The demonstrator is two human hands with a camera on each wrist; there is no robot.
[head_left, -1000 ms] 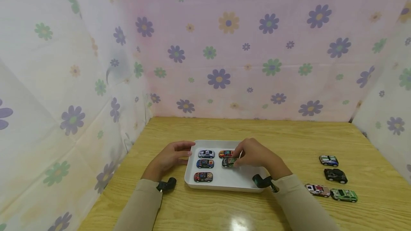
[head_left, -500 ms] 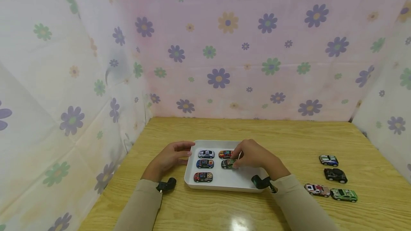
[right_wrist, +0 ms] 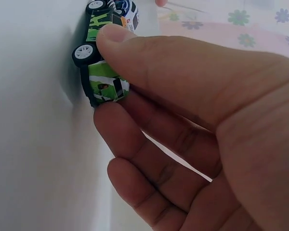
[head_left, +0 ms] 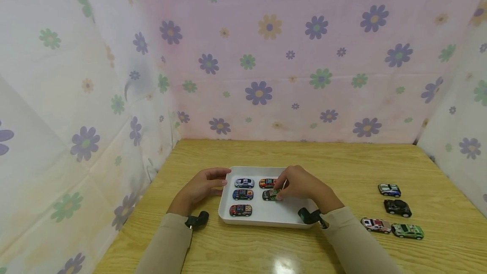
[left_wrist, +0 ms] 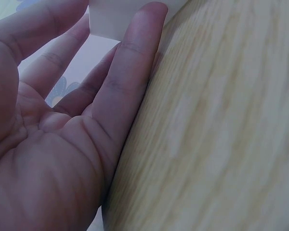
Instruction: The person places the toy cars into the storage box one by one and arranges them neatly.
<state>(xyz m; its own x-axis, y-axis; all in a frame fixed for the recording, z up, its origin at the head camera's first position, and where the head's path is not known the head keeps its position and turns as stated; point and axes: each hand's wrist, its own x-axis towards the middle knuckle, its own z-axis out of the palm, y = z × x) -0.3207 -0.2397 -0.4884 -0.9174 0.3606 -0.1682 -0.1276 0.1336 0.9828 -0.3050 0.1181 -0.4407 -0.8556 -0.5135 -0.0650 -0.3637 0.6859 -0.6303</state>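
Observation:
My right hand (head_left: 304,184) pinches a black and green toy car (head_left: 269,195) by its right end, inside the white tray (head_left: 266,219). In the right wrist view the thumb lies along the side of the green car (right_wrist: 103,79), with wheels against the tray floor. Just behind it sits a red and yellow toy car (head_left: 267,182), partly hidden by the fingers. My left hand (head_left: 199,186) rests at the tray's left wall, its fingers extended and touching it. A white car (head_left: 244,183), a blue car (head_left: 242,194) and a red and black car (head_left: 241,210) form the left column.
On the table (head_left: 323,248) to the right of the tray lie a white, green and blue car (head_left: 389,190), a black car (head_left: 397,208), a white and red car (head_left: 376,225) and a green car (head_left: 407,231). Flowered cloth (head_left: 281,109) hangs behind and at the sides.
The black and green car has shifted slightly toward me and a little left, with my right hand on it. My left hand and the tray have stayed put.

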